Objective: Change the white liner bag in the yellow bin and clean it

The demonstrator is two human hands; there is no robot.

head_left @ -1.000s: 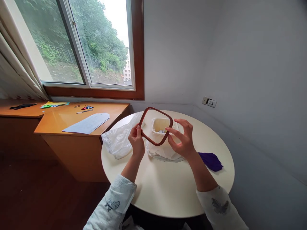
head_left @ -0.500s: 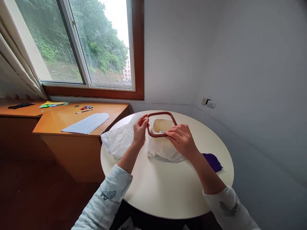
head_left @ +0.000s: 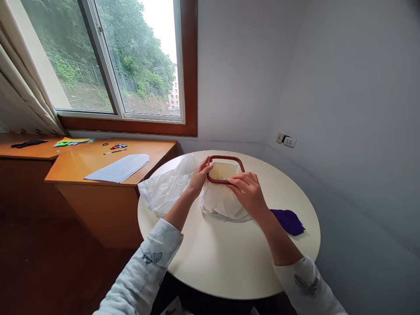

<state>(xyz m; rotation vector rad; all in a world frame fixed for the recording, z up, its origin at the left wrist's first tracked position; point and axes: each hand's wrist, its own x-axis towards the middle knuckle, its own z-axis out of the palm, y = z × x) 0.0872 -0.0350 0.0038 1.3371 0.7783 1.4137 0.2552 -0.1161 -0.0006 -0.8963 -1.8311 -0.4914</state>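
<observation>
A brown rounded rectangular rim ring point(head_left: 226, 156) lies over the mouth of a small bin, level with its opening. My left hand point(head_left: 199, 175) grips the ring's left side between thumb and fingers. At the ring's front right corner, my right hand point(head_left: 247, 190) is closed on the edge. White translucent plastic bag point(head_left: 223, 203) drapes down the outside of the bin and bunches at its base. Through the ring shows the pale yellowish inside of the bin point(head_left: 225, 170). Whether the ring touches the bin all round I cannot tell.
The bin stands on a round cream table point(head_left: 223, 262). More crumpled clear plastic point(head_left: 167, 188) spreads on its left, and a purple cloth point(head_left: 288, 222) lies at right. A wooden desk point(head_left: 75, 168) holds papers point(head_left: 120, 168), a pen point(head_left: 114, 152) and small items.
Both hands have shifted the ring slightly right, and it has come down from a tilt to lie more squarely over the bin's mouth.
</observation>
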